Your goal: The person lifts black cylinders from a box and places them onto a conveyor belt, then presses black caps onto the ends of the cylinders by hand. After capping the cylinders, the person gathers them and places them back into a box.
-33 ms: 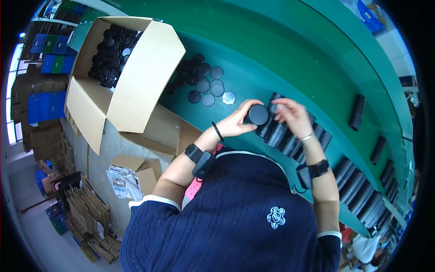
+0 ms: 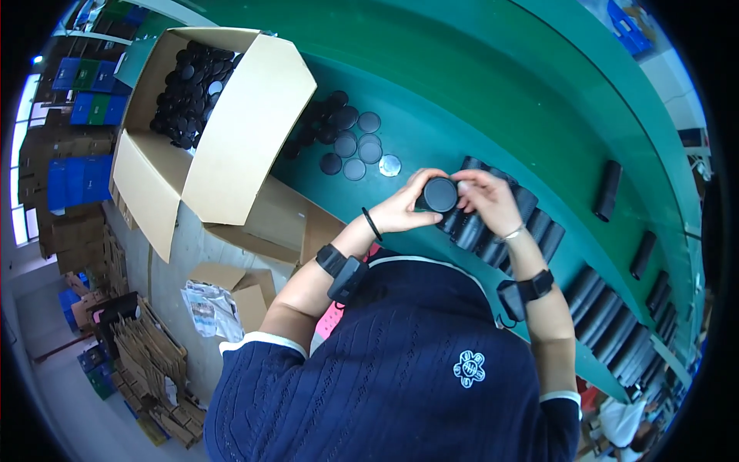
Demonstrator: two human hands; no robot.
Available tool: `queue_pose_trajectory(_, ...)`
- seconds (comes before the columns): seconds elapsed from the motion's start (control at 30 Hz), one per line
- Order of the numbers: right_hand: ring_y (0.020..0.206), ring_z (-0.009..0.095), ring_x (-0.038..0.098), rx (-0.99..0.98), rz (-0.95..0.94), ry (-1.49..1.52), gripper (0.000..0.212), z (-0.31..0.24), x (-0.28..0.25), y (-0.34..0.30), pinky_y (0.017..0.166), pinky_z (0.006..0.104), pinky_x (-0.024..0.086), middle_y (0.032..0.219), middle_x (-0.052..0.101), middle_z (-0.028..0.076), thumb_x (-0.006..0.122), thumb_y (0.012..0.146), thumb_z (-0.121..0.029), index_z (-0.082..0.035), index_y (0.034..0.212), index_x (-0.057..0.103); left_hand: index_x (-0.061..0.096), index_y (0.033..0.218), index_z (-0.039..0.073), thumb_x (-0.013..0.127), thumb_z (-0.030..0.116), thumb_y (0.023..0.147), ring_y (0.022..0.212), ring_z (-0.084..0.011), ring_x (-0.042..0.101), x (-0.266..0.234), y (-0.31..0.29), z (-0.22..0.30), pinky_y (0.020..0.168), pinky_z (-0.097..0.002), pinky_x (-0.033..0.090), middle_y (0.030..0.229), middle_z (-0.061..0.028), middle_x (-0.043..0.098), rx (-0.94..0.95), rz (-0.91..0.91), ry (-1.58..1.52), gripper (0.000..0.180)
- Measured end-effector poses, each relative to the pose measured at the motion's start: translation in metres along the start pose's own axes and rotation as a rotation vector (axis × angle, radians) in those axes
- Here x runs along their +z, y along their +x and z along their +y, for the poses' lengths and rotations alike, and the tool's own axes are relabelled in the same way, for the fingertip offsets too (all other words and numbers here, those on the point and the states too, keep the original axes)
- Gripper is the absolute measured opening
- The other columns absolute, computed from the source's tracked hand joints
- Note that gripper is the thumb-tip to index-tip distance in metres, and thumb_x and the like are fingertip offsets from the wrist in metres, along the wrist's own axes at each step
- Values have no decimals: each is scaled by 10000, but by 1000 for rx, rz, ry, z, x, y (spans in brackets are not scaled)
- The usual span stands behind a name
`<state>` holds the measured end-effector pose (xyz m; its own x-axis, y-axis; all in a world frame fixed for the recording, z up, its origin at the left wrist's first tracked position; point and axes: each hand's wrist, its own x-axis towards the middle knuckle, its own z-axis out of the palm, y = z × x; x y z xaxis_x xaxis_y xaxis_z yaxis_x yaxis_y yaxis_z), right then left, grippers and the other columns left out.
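My left hand is closed around a black tube, its round, flat dark end facing up. Fingers and thumb wrap it from the left; most of its length is hidden beneath. My right hand is at the tube's right side, with bent fingers around the rim of that end, slightly blurred. Under and beyond the right hand lies a row of black tubes on the green work surface. Several loose black round discs lie left of my hands, and one of them shines silvery.
An open cardboard box full of black discs stands at the left. More black tubes lie in a row at the right, with single tubes along the far green ledge. Stacked flat cardboard and blue crates are on the left.
My right hand has moved left, from over the row of tubes to the rim of the held tube. My left hand keeps its hold almost in place.
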<state>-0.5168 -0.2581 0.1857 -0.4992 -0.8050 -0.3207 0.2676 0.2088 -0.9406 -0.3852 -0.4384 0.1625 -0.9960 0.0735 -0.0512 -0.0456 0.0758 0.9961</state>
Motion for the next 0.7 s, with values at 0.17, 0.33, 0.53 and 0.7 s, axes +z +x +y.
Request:
queue_pose_trajectory(0.17,612,52,569,27,16,163,135,3,23,6,526,175,471,788,596,9,604,891,-71,-35,1020,587,358,1305,30,668,144,831,1138,-156,441,8,-8,-4,962,-295,371,1198,-78,448,-33,129,-64,578)
queue_pose_trajectory(0.33,585,56,558,-59,91,135,72,9,39,10,516,187,465,750,596,9,584,898,-54,-20,961,575,392,1265,43,644,126,848,1037,-121,472,5,-7,-4,884,-269,411,1113,-49,483,-14,165,-276,494)
queue_pose_trajectory(0.53,1224,194,418,-298,4,-443,833,-14,39,-3,1025,336,337,1298,459,99,769,719,-126,-68,1422,328,444,1247,36,653,206,811,1136,-219,512,-29,-2,40,967,-376,423,1164,-126,550,46,267,-860,512)
queue_pose_trajectory(0.7,1204,212,436,-373,226,-363,855,-18,7,-18,1033,337,327,1276,462,128,772,677,-62,-37,1396,310,362,1363,93,435,615,883,1159,-217,465,-12,53,56,992,-376,346,1270,-92,486,52,227,-1101,713)
